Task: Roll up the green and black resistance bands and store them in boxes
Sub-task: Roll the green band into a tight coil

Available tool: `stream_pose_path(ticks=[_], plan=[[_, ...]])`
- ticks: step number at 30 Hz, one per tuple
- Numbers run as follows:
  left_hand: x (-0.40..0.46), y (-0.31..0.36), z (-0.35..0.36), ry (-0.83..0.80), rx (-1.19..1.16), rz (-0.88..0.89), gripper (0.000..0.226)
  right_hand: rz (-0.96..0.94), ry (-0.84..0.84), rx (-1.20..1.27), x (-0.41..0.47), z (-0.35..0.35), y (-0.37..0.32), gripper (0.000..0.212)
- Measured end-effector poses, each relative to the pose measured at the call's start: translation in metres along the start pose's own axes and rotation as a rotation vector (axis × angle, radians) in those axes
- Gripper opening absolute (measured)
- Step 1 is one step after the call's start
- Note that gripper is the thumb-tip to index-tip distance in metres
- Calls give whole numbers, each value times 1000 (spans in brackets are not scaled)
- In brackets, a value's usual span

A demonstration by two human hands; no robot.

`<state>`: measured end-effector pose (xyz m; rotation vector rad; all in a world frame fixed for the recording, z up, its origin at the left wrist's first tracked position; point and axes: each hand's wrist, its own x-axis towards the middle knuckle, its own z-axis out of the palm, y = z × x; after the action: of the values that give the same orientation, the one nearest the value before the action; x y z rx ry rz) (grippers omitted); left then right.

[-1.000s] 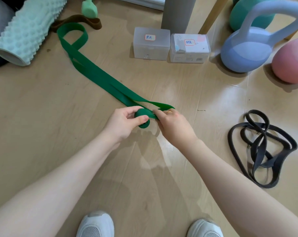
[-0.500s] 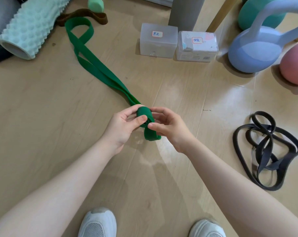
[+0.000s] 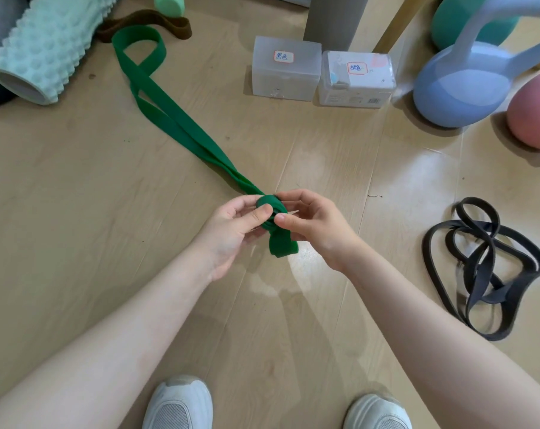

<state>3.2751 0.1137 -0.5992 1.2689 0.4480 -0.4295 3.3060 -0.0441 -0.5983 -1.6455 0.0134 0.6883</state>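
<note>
A green resistance band (image 3: 169,114) stretches across the wooden floor from a loop at the upper left down to my hands. Its near end is wound into a small roll (image 3: 267,205), with a short tail hanging below. My left hand (image 3: 231,230) pinches the roll between thumb and fingers. My right hand (image 3: 312,224) pinches the band just right of the roll. A black resistance band (image 3: 491,267) lies in a loose tangle on the floor to the right. Two translucent lidded boxes stand at the back, the left box (image 3: 285,71) and the right box (image 3: 357,78), each with a small label.
A spiky mint foam roller (image 3: 45,48) lies at the upper left beside a brown band (image 3: 157,21). A blue kettlebell (image 3: 467,85), a teal kettlebell (image 3: 460,23) and a pink ball (image 3: 535,113) crowd the upper right. A grey post (image 3: 333,20) stands behind the boxes. My white shoes (image 3: 179,404) show at the bottom.
Both hands lifted the rolled end off the floor and turned it; the roll is thicker, a tail now hangs below, and the band's far loop has drawn nearer.
</note>
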Motion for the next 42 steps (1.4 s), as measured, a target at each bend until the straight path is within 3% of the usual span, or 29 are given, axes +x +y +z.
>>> stream_pose_path(ticks=[5,10,14,17,21,26,28,30,32,35,38,42], plan=[[-1,18,-11,-195,551,-35,31,-153,-177,-550,-2,-12,-13,36],[0,12,-4,-160,752,2,25,-90,-149,-699,0,-7,-8,70],[-3,1,-8,-125,623,32,16,-97,-188,-639,0,-17,8,65],[-3,2,-19,-53,539,60,20,-146,-291,-980,2,-38,23,66],[-3,8,-22,-5,315,92,23,-285,-289,-1317,12,-40,40,41],[4,28,-17,45,135,85,29,-424,-58,-1328,23,-45,12,28],[6,41,-4,31,114,87,26,-499,129,-1364,19,-68,-10,25],[10,55,22,-20,98,95,19,-462,352,-1389,4,-94,-38,30],[14,70,55,-76,66,106,16,-401,493,-1419,-18,-117,-62,38],[20,86,95,-126,38,120,16,-310,667,-1413,-50,-135,-76,34],[22,79,105,-78,14,103,28,-243,602,-1480,-63,-130,-59,42],[17,50,84,13,83,106,21,-42,299,-1392,-58,-92,-17,35]])
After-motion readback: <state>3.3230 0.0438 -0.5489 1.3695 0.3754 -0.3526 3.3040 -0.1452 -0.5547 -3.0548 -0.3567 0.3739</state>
